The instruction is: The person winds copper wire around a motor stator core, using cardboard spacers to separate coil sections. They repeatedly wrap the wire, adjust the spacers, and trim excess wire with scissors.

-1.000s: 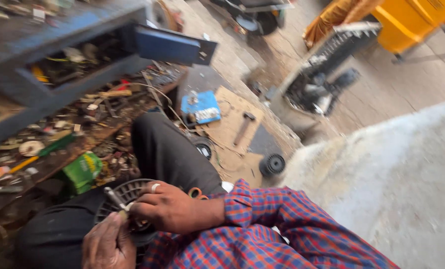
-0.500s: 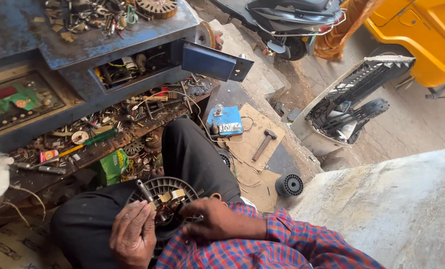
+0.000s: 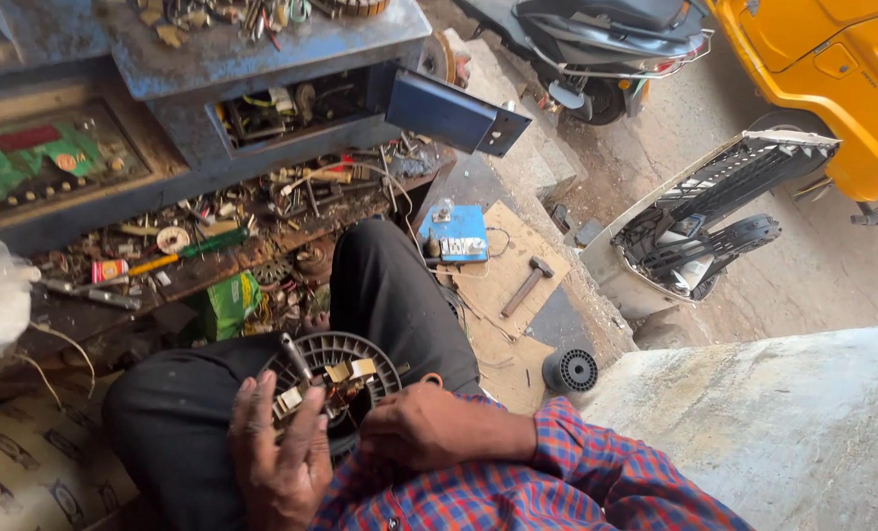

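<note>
Round slotted motor part (image 3: 333, 379) resting on the person's lap, both hands on it.

Left hand (image 3: 279, 454) lies flat, fingers spread open across its near edge; right hand (image 3: 421, 430) curls beside it, fingers closed against the rim, forearm in a checked sleeve (image 3: 557, 482).

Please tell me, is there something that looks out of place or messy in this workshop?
Yes. Small metal parts and tools lie scattered loose over the low shelf. A hammer lies on cardboard on the ground. The cabinet's blue door hangs open. Both hands, left and right, rest on a round motor part in the lap.
</note>
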A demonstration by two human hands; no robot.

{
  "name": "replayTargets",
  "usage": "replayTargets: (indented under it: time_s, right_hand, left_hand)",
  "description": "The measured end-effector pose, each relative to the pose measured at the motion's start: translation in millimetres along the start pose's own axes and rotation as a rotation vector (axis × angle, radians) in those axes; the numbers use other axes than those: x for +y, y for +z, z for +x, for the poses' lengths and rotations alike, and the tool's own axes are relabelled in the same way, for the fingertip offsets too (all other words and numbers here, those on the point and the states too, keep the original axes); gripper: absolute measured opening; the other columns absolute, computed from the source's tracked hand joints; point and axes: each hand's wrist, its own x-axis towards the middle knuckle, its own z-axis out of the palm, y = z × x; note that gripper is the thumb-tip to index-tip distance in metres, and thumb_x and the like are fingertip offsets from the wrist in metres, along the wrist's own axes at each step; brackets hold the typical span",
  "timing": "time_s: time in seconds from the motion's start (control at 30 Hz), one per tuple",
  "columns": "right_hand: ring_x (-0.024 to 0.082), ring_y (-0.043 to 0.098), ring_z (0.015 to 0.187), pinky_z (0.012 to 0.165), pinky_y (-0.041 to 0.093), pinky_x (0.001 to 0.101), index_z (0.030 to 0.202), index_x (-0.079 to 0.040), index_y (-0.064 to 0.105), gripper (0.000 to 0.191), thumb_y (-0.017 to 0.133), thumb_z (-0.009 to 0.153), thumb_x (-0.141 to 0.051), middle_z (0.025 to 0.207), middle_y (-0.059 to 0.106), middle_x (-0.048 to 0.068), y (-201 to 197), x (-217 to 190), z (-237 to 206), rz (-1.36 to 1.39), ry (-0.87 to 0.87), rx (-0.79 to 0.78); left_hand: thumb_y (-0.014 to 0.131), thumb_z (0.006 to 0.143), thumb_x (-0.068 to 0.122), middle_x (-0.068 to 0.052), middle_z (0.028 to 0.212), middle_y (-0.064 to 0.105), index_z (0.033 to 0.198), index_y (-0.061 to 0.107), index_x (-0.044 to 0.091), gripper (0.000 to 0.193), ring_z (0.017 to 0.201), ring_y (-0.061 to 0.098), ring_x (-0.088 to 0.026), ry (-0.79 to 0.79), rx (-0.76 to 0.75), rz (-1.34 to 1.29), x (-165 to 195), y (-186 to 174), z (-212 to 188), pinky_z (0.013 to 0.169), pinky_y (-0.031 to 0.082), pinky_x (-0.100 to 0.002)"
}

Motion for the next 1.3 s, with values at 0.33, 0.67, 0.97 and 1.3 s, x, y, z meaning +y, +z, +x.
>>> replayTargets:
  time_s: [0.33,0.67,0.97,1.3]
  right_hand:
    - [0.033,0.071,0.084,0.073,0.058,0.0413,0.103,-0.004,0.072,0.012,0.071,0.094,-0.012,0.091,0.071,0.012,-50,-18,20,-0.034,-0.164,0.018]
    - [0.029,0.070,0.085,0.075,0.057,0.0399,0.097,-0.008,0.070,0.007,0.070,0.090,-0.010,0.089,0.069,0.009,-68,-4,53,-0.158,-0.095,0.102]
    - [0.026,0.068,0.074,0.064,0.054,0.0358,0.099,-0.005,0.074,0.015,0.071,0.085,-0.001,0.086,0.069,0.010,-79,-8,40,-0.187,-0.031,0.026]
    - [0.027,0.069,0.079,0.068,0.053,0.0374,0.099,-0.003,0.075,0.006,0.079,0.100,-0.008,0.090,0.071,0.013,-64,65,137,-0.314,-0.269,0.264]
  left_hand:
    - [0.080,0.089,0.020,-0.022,0.148,0.050,0.118,0.074,0.014,0.030,0.143,0.045,-0.045,-0.051,0.026,-0.031,0,-14,1,0.119,0.045,-0.057]
    - [0.078,0.093,0.015,-0.021,0.149,0.052,0.113,0.074,0.011,0.021,0.144,0.047,-0.043,-0.155,0.048,-0.102,-10,-28,20,0.123,0.044,-0.053]
    - [0.080,0.101,0.013,-0.016,0.155,0.048,0.117,0.076,0.008,0.017,0.147,0.045,-0.041,-0.206,0.053,-0.135,-23,-31,10,0.123,0.044,-0.051]
    - [0.076,0.099,0.025,-0.011,0.141,0.065,0.119,0.075,0.009,0.025,0.132,0.066,-0.029,-0.582,-0.025,-0.559,-45,-11,47,0.108,0.055,-0.038]
